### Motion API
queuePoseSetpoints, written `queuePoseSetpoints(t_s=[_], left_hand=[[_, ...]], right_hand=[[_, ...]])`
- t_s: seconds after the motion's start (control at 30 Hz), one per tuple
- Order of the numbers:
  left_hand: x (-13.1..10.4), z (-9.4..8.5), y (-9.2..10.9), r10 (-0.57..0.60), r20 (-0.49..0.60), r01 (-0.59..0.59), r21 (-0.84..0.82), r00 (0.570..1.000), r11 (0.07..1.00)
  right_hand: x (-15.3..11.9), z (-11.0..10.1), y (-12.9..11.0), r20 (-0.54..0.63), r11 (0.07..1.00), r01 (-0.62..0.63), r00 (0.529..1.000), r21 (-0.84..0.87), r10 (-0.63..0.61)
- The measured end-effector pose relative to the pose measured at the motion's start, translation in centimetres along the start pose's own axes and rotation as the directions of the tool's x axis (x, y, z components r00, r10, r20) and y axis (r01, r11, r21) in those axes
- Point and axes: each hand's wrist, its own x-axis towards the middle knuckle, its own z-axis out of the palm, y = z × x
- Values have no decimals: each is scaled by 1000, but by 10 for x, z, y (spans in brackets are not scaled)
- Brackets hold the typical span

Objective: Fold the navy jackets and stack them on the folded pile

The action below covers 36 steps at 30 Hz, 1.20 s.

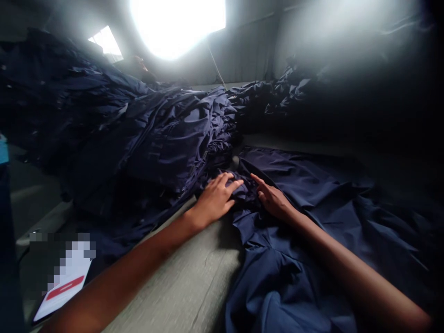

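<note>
A dark navy garment (277, 263) lies spread over the table in front of me and off to the right. At its upper left part, my left hand (218, 196) rests with the fingers spread over bunched dark cloth (244, 192). My right hand (274, 199) is close by on the same garment, index finger stretched out and the other fingers partly bent. Nothing is visibly gripped in either hand. The cloth under the fingertips is dark, so its details cannot be made out.
A tall stack of folded navy garments (166, 138) stands just left of my hands, with more heaped garments (69, 88) behind it. The pale tabletop (187, 273) shows between my arms. A partly blurred phone-like screen (65, 286) lies at lower left. Bright light glares overhead.
</note>
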Motion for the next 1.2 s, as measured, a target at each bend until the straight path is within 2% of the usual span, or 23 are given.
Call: queuePoseSetpoints(t_s=[0.07,0.1,0.2,0.27,0.53,0.67,0.77,0.83,0.93,1.03,1.07,1.13,1.2], left_hand=[[-3,24,-1,2,170,6,-49,986,999],[-5,36,-1,-7,204,19,-57,979,998],[-10,66,5,-54,144,63,-56,988,996],[-11,76,8,-73,93,80,-67,993,995],[-14,78,10,-89,49,94,-109,995,990],[-14,78,10,-69,24,71,-111,997,991],[-14,70,13,-75,41,79,-109,996,991],[-15,57,15,-88,86,98,-119,992,988],[-20,27,18,-90,232,123,-130,969,984],[-28,-8,19,-56,385,111,-123,921,986],[-31,-19,20,-56,405,108,-109,913,988],[-41,-37,23,-77,328,98,-48,942,994],[-53,-45,26,-34,124,34,9,992,999]], right_hand=[[-1,1,2,25,998,58,998,-29,-57],[-1,1,3,43,995,84,996,-48,-82],[-2,2,8,83,990,118,990,-75,-111],[-3,3,11,87,990,118,990,-79,-111],[-9,1,0,101,937,114,991,-330,-85],[-11,-1,-8,105,927,98,992,-362,-64],[-14,-4,-9,108,933,71,994,-352,-35],[-19,-6,-11,119,941,44,993,-335,-4],[-31,-8,-22,116,956,-1,993,-294,36],[-49,-10,-46,102,965,-73,990,-252,102],[-56,-12,-56,108,969,-95,987,-229,122],[-70,-20,-74,116,978,-114,984,-177,136],[-84,-34,-84,107,982,-103,987,-156,120]])
